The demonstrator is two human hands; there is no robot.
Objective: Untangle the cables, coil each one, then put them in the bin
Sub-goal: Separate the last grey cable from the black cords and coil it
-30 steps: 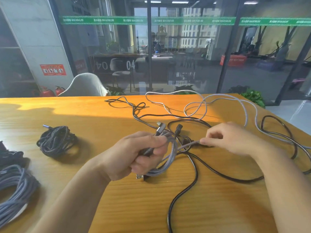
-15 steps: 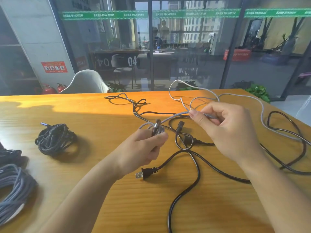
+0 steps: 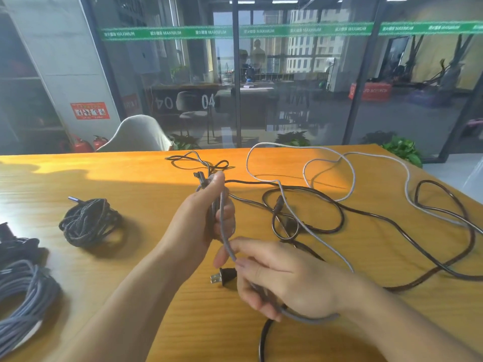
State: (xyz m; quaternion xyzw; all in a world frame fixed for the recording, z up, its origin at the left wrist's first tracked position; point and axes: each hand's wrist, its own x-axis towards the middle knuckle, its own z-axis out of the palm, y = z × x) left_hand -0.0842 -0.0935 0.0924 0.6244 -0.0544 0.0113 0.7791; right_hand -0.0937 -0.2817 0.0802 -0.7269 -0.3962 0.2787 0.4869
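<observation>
Head view, left to right: grey coiled cable [image 3: 18,296] at the far left table edge, a dark bundle [image 3: 15,246] just behind it, then a black braided coil [image 3: 90,222] lying finished on the wooden table [image 3: 78,178]. Left hand [image 3: 206,220] is raised mid-table, fingers curled round a few turns of the grey braided cable [image 3: 350,178], with its angled plug [image 3: 200,178] sticking out above the thumb. Right hand [image 3: 282,278] sits lower and nearer, fingers closed loosely on the same cable, pinching it below the left hand and feeding a loop that bows out under the palm. Black power cord [image 3: 392,218] sprawls on the right half of the table, its two-prong plug [image 3: 224,276] just beside the right fingers. Grey cable runs on across the black cord at several points, touching it. No bin in view. Likely step: coiling the grey cable. Risk: pulling more slack while the cables cross could drag the black cord along or tighten a snag; loose turns in the left hand could slip off if the grip eases.
</observation>
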